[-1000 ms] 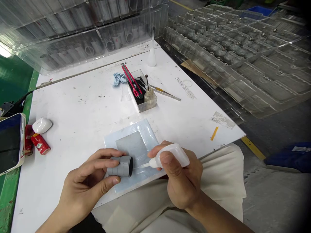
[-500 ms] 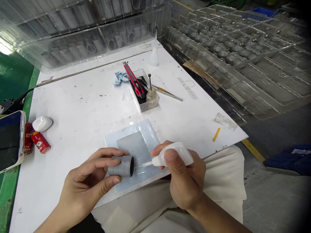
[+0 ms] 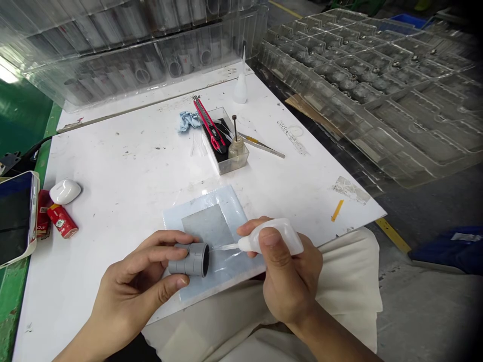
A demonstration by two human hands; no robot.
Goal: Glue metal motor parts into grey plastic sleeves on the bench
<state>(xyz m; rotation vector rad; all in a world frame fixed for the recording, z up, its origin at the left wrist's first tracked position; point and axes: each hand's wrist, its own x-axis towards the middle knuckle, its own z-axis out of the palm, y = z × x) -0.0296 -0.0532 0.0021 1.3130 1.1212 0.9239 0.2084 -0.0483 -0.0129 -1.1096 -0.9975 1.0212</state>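
Note:
My left hand grips a short grey plastic tube between thumb and fingers, its dark open end turned to the right. In my right hand is a white squeeze bottle with a thin nozzle. The nozzle points left, and its fine tip sits close to the upper rim of the tube; whether it touches I cannot tell. Beneath both lies a pale blue sheet with a grey square on it, at the table's front edge.
A clear box holds a red utility knife and a small glass jar. Tweezers, a blue crumpled wipe and another nozzle bottle are nearby. Clear trays stand right; a phone lies left.
The bottle in my right hand has shifted slightly up and right, its nozzle tip rising toward the tube's upper rim. My left hand holds the tube almost unchanged.

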